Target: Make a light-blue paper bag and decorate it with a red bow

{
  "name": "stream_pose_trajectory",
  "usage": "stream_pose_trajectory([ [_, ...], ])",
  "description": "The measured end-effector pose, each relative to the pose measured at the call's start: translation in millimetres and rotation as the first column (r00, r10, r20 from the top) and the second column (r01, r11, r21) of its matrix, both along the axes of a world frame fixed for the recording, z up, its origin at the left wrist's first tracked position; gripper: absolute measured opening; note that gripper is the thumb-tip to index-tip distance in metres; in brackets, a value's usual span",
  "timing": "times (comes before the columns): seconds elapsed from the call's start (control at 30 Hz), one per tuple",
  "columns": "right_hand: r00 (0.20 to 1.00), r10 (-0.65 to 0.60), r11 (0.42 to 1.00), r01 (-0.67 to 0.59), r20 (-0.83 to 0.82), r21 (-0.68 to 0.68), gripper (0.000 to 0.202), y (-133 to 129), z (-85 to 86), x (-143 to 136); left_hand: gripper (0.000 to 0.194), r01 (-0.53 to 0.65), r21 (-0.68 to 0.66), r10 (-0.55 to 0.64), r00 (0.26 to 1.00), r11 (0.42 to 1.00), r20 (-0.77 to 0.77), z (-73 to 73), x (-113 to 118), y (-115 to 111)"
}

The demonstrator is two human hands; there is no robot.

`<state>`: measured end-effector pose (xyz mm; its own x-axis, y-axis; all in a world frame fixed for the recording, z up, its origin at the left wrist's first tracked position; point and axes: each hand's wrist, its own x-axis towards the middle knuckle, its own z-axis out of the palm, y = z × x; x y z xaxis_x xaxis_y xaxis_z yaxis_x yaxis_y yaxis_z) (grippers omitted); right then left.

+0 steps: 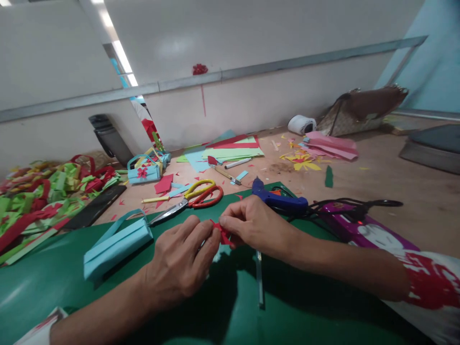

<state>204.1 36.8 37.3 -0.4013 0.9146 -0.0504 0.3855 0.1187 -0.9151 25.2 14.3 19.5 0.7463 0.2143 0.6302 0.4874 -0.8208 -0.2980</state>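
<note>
Both hands pinched a small red paper piece (pixel 223 235) above the green mat (pixel 287 306): left hand (pixel 179 261) and right hand (pixel 251 223) fingers closed on it. Steady, light fingertip pressure would likely keep the folds crisp without tearing.

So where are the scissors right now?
In the head view the scissors lie on the table left of centre, just beyond the left hand, between the blue paper basket and the blue glue gun.

Matt red paper piece (pixel 223 234); smooth, slightly glossy green cutting mat (pixel 230 306); scissors (pixel 190 199) with shiny metal blades and glossy plastic handles; blue plastic glue gun (pixel 278 199).
</note>
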Motion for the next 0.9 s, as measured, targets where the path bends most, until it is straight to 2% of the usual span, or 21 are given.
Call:
stream_pose_trajectory([
  [0.17,0.999,0.032,0.999,-0.032,0.013,0.032,0.023,-0.6,-0.3,0.5,0.016,0.020,0.032,-0.020,1.000,0.999,-0.013,-1.5,-2.0,1.4],
  [0.33,0.998,0.027,1.000,-0.028,0.050,0.009,0.025,-3.0,3.0,-0.2,0.019,0.025,0.034,-0.023,0.999,0.999,-0.042,-4.9,-5.9,1.2],
  [0.5,0.998,0.020,0.997,-0.025,0.063,0.070,0.024,-3.5,2.3,-0.2,0.017,0.021,0.053,-0.018,0.998,0.998,-0.062,-2.5,-4.3,1.3],
  [0.73,0.998,0.029,1.000,-0.029,0.058,-0.005,0.021,-3.8,5.2,-1.6,0.018,0.048,0.066,-0.043,0.996,0.997,-0.080,3.1,-2.9,-1.2],
  [0.83,0.998,-0.010,0.999,0.008,0.058,0.032,0.023,-3.1,6.5,-0.7,0.016,0.030,0.015,-0.030,0.999,0.999,0.026,1.0,-1.4,-2.1],
  [0.9,0.997,-0.023,0.998,0.019,0.070,0.054,0.024,-2.6,6.8,0.2,0.016,-0.013,-0.117,0.033,0.985,0.993,0.167,0.7,0.6,-2.9],
])
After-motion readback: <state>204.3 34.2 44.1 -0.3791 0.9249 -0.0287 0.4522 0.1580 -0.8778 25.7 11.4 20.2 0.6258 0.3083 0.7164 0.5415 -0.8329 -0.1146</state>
